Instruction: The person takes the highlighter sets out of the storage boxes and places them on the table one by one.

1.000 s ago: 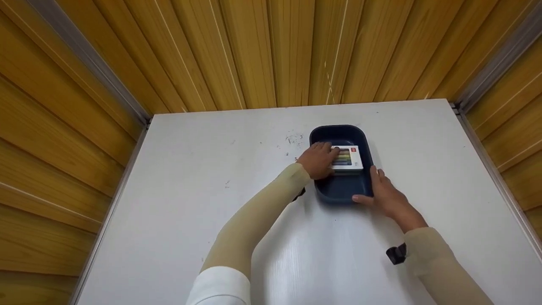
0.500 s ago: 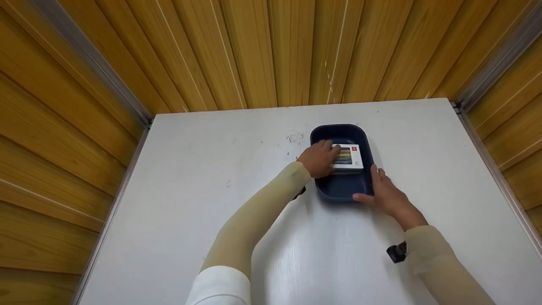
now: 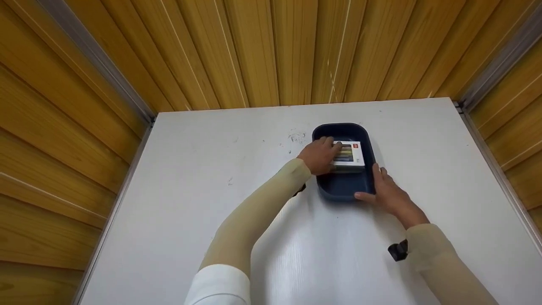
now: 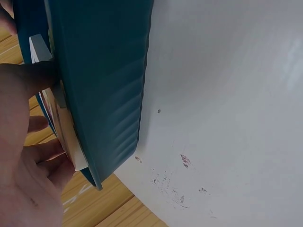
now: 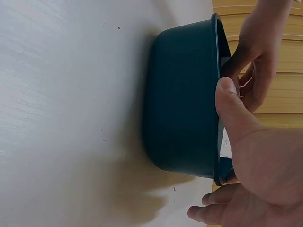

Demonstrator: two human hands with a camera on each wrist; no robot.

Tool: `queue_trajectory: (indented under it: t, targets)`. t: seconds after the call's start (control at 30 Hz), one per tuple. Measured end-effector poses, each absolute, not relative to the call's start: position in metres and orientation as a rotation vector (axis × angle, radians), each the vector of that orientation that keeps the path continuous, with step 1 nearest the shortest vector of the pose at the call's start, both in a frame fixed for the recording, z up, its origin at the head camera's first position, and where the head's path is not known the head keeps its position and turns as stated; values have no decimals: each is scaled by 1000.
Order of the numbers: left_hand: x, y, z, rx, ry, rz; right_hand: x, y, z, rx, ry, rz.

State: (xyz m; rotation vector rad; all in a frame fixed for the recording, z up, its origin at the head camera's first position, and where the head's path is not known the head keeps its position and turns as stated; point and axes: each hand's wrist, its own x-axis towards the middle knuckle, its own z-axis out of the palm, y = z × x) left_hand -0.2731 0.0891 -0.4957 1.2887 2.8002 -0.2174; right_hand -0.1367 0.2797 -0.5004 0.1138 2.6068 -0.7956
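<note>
Now the white rectangular windowed box [image 3: 358, 156] rides slightly higher than before, pinched in the left hand's grip [image 3: 318, 156] at the mouth of the dark-blue rounded plastic tray [image 3: 338, 198]. The right hand [image 3: 390, 192], outstretched, touches the tray's near right corner; smooth white desk [image 3: 178, 169] stretches broadly leftward.

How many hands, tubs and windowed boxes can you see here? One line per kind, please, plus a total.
Hands: 2 (left hand, right hand)
Tubs: 1 (blue tub)
Windowed boxes: 1 (white box)
Total: 4
</note>
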Motion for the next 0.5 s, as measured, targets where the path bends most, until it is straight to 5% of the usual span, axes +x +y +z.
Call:
queue_trajectory:
  t: [0.5]
  targets:
    - [-271, 86, -484, 1276, 2815, -220, -136, 279, -503, 99, 2642, -782]
